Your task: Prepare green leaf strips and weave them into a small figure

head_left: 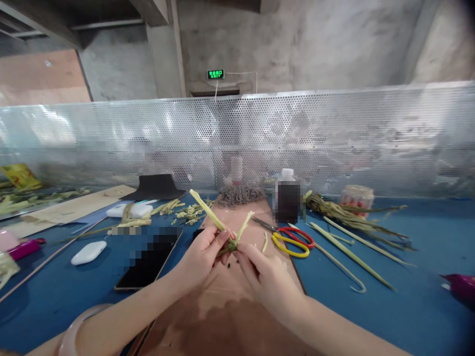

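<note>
My left hand (202, 257) and my right hand (265, 277) meet over a brown board (237, 316) and pinch a small woven piece of green leaf strips (232, 243). Two pale strip ends (208, 210) stick up and out from it in a V shape. My left fingers hold the knot from the left, my right fingertips grip it from the right. A pale bangle (76, 329) sits on my left wrist.
Red and yellow scissors (291, 240) lie just right of the hands. Long leaf strips (349, 252) spread on the blue table (408, 296) to the right. A dark phone (148, 264), white cases (89, 252), a bottle (287, 198) and a perforated metal screen (334, 133) are around.
</note>
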The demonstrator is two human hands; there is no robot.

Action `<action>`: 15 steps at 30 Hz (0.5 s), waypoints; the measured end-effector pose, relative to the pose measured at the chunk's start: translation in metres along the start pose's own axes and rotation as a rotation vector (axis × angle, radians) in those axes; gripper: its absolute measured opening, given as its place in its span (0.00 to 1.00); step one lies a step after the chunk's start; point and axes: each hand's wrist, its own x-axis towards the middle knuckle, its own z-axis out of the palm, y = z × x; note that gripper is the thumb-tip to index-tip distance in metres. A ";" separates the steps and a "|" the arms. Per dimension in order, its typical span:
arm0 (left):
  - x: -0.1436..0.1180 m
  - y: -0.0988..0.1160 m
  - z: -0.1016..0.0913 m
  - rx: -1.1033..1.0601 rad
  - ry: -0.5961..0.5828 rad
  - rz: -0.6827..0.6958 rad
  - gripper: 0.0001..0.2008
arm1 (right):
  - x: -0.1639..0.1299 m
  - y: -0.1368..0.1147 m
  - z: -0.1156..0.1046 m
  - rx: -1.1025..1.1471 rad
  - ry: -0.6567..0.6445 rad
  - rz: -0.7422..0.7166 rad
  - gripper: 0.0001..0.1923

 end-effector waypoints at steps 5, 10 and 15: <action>-0.001 0.002 0.000 0.006 -0.023 0.001 0.13 | -0.001 0.001 0.003 0.063 0.029 0.000 0.12; 0.000 0.003 -0.003 0.008 -0.029 0.004 0.13 | 0.001 0.000 0.003 0.095 0.056 0.014 0.10; 0.004 0.007 -0.004 -0.062 -0.052 0.002 0.14 | 0.009 0.010 -0.006 0.065 0.222 -0.096 0.10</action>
